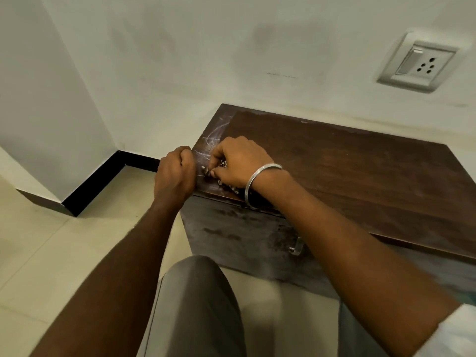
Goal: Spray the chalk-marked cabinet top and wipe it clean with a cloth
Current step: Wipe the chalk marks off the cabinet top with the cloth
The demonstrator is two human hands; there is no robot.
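The dark wooden cabinet top (347, 171) has white chalk marks (213, 141) scrawled across its left end. My right hand (239, 161), with a metal bangle on the wrist, rests on that end. Its fingertips pinch one of several small pale-and-dark pieces (205, 171) lying among the marks. My left hand (176, 173) is curled into a fist against the top's left edge, just beside the right fingertips. Whether it holds anything is hidden. No spray bottle or cloth is in view.
The cabinet stands against a white wall with a switch and socket plate (417, 63) at upper right. A metal handle (296, 247) sticks out of the cabinet front. A black skirting (98, 181) runs round the wall corner to the left. My grey-trousered knee (198, 292) is over the pale tiled floor.
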